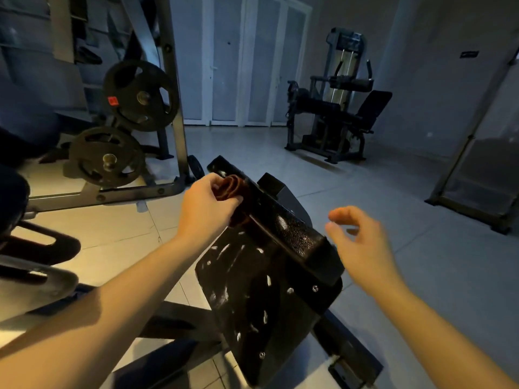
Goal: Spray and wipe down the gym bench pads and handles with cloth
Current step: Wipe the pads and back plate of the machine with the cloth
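left hand [206,203] gripping bunched cloth [230,189] at far end of bench pad [295,234] | pad running back toward right hand [362,245], hovering spread, empty

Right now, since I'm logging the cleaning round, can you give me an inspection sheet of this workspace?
Surface: black bench panel, tilted, with white streaks and screw heads.
Job's things: rust-brown cloth bunched against the bench's upper bar; no spray bottle seen.
Clutter: nothing seen.
Hands: left hand grips the cloth; right hand open, blurred, beside the bench, touching nothing.
Cables: nothing seen.
Surroundings: weight plates on a rack at left; leg machine near pale doors; tiled floor.
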The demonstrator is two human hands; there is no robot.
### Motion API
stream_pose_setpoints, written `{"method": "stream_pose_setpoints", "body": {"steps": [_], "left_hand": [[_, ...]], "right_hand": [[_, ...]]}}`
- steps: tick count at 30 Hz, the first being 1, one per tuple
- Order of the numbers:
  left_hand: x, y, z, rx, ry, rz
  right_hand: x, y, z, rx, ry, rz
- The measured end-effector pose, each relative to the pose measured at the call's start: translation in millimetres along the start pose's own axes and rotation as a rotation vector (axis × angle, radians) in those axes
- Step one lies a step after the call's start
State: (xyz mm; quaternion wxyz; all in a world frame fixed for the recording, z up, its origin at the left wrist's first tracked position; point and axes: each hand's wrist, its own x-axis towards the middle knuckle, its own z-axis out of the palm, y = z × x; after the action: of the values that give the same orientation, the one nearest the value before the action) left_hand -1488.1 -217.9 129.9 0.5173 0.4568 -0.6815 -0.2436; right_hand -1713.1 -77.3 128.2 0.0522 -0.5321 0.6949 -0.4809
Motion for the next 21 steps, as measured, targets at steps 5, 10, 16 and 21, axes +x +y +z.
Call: {"method": "stream_pose_setpoints", "body": {"steps": [5,10,16,21], "left_hand": [[14,-36,40,0.204,-0.01,0.184],[17,-39,55,-0.104,-0.045,0.003],[34,-28,53,0.01,-0.082,0.081],[24,-16,49,0.272,-0.216,0.161]], "right_hand": [[-11,16,15,0.001,-0.107,-0.022],[-3,21,17,0.061,-0.089,-0.02],[4,26,19,0.147,-0.072,-0.026],[7,33,24,0.195,-0.031,-0.038]]}}
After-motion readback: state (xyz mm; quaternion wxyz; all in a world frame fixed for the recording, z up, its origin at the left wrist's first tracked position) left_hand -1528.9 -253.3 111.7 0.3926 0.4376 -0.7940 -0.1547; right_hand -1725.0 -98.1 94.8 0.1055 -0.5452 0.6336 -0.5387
